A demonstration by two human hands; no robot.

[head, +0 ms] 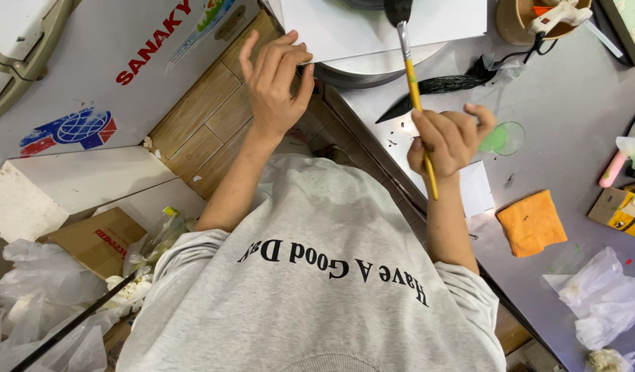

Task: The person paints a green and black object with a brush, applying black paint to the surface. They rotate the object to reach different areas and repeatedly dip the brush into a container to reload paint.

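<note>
- Head view, the only angle here: the right hand is closed around a yellow-handled paintbrush, pinching the thin handle about midway, fingers curled in and the little finger sticking out. The black bristle tip points away from the body and sits over the white sheet.
- The left hand is loosely curled, fingertips resting on the near edge of that white sheet. It's pressing or steadying more than gripping, nothing actually wrapped in it as far as I can see.
- The sheet lies on a round metal tray or lid at the corner of the grey table. Hard to say which it is, since only the rim shows.
- Handling-wise: I'd guess the brush is very light and stiff in the handle with a soft, floppy tip, so a pencil-style hold near the middle gives control. The sheet looks thin and bendy, so it would slide easily; flat fingers at the edge make sense.
- Around it: a black feathery strip just past the brush, a small green-tinted dish beside the right hand, an orange cloth nearer in, a glue gun in a wooden bowl at the far end.
</note>
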